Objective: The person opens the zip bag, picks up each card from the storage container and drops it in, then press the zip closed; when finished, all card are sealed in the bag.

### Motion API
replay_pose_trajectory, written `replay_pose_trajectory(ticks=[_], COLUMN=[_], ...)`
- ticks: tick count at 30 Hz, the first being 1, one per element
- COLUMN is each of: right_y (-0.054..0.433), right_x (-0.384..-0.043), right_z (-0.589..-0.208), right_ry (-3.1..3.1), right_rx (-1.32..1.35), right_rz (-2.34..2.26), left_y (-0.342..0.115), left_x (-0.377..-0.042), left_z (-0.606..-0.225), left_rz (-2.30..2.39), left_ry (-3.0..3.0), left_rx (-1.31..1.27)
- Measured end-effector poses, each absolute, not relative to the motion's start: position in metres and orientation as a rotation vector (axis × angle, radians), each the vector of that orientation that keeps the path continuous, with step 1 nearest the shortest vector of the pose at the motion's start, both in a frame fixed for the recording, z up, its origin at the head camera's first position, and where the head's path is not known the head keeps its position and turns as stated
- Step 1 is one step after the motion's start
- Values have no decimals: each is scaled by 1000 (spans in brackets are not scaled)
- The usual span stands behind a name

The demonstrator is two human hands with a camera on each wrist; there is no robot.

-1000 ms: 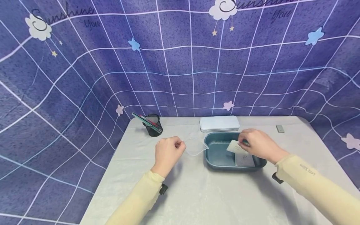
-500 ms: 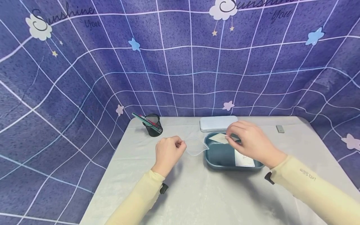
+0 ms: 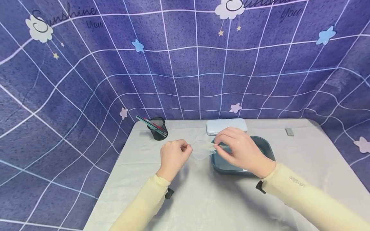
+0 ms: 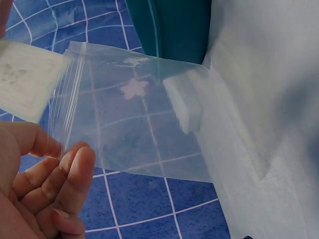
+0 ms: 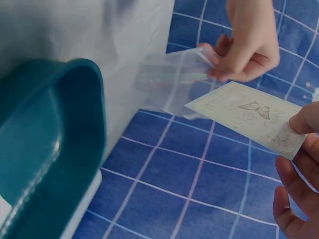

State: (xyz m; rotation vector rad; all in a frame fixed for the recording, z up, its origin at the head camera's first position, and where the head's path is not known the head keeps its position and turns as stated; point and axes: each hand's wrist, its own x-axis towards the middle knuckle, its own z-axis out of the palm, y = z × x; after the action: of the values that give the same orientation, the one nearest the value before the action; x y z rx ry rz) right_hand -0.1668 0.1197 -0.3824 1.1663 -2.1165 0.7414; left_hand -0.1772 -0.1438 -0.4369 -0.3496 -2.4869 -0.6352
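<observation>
My left hand (image 3: 174, 157) pinches the open edge of a clear zip bag (image 4: 129, 119), which hangs above the table just left of the teal bin. Between the thumb and fingers of my right hand (image 3: 241, 149) is a cream card (image 5: 249, 117) printed with a butterfly. In the left wrist view the card's edge is right at the bag's mouth and overlaps the zip strip. The teal bin (image 5: 82, 94) stands under my right hand, which covers much of it in the head view. Only a sliver of another white card (image 3: 246, 170) shows inside the bin.
At the back left stands a black mesh pencil cup (image 3: 158, 133) with pencils leaning out. A pale blue flat case (image 3: 225, 125) lies behind the bin, and a small grey block (image 3: 289, 132) sits at the back right. A grid-patterned purple curtain (image 3: 182, 86) encloses the table.
My right hand has lifted the cream card out of the bin and moved it left to the bag's mouth. The left hand has stayed in place with the bag.
</observation>
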Motion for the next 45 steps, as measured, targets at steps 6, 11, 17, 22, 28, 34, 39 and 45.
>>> replay_pose_trajectory(ticks=[6,11,17,22,28,34,39,45], right_y=[113,106,95,84,72,65,60,56], right_x=[-177,-183,-188,-191,-194,-195,-196,-197], right_z=[-401,-413,-422,-425,-428,-434,-438,-440], right_ry=[-2178,-2222,-2255,-2361,-2471,-2503,-2542,-2563], right_rx=[1152,1137,1143,1093,1045,1013,988,972], right_rz=[716,688,655,614,570,544,524,460], left_y=[-143,-142,-142,-141,-140,-139,-138,-137], left_x=[-177,-177,-176,-175,-174,-173,-173,-173], left_z=[-436,-435,-434,-433,-432,-432,-432,-431], left_rz=[-641,-643,-640,-641,-632,-634,-631,-637], left_ry=[-2486,-2478,-2483,-2469,-2461,-2461,-2463,-2456], left_rx=[-360,-360,-373,-400,-414,-424,-421,-420])
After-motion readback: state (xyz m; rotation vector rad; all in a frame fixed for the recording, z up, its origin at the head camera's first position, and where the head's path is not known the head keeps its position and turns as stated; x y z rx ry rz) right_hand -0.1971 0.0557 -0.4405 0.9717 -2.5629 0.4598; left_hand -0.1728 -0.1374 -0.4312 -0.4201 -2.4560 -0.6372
